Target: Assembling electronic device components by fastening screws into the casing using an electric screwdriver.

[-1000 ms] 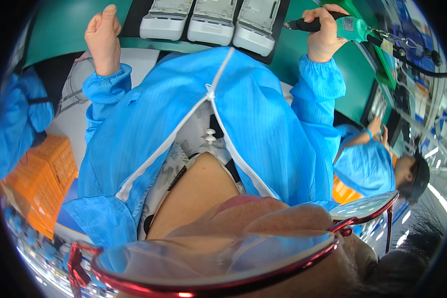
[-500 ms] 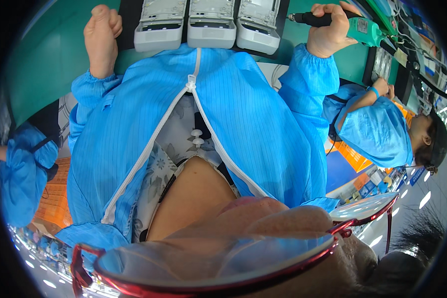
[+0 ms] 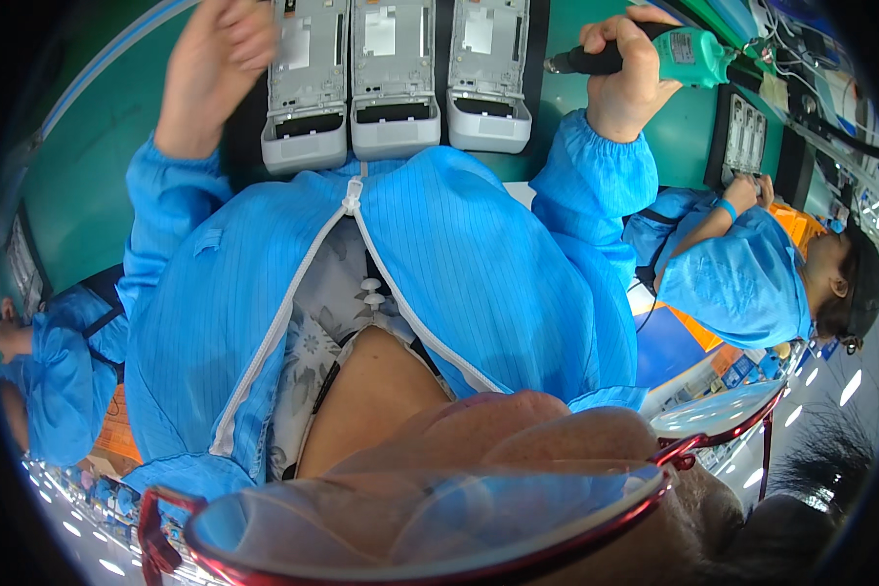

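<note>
**Worktop (image 3: pixel 98 186): three housings in a row, powered driver (image 3: pixel 691 57) gripped at right**

Green worktop carries a black mat (image 3: pixel 248 137), probably there to stop scuffs and sliding.

On the mat: left housing (image 3: pixel 308 86), middle housing (image 3: pixel 393 76), right housing (image 3: pixel 488 73). Pale grey, hollow side up. Long axes run away from the body, roughly parallel; deeper box ends face the wearer, far ends cut off by frame. Row looks set so all three sit the same way and within reach of both hands.

Driver: green rear, black nose, over the worktop right of the row. Long axis nearly crosswise to the housings; tip points left, toward the right housing, seen apart from it. Height above worktop: can't judge.

Right hand (image 3: pixel 627 93): grip wrapped around the black barrel near the green part, likely for balance and to leave the nose free.

Left hand (image 3: pixel 220 63): just beside the left housing, fingers curled but blurred. Can't tell if that grip holds anything or touches the housing.
</note>
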Demonstrator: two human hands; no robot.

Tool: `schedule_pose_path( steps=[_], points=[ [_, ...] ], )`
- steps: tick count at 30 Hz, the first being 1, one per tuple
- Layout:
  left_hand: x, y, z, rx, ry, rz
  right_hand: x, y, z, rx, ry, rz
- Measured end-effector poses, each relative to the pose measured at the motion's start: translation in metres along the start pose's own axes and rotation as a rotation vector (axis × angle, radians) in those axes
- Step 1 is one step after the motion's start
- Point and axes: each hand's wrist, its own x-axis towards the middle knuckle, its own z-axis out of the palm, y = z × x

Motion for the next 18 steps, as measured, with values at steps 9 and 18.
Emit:
schedule_pose_path(
  steps=[9,18],
  points=[
    [0.107,-0.09,0.11,0.23,-0.263,-0.336,0.001,-0.007,0.0,-0.861,-0.053,-0.077],
    [0.141,-0.139,0.1,0.269,-0.231,-0.336,0.008,-0.051,0.008,-0.519,-0.101,-0.183]
  ],
)
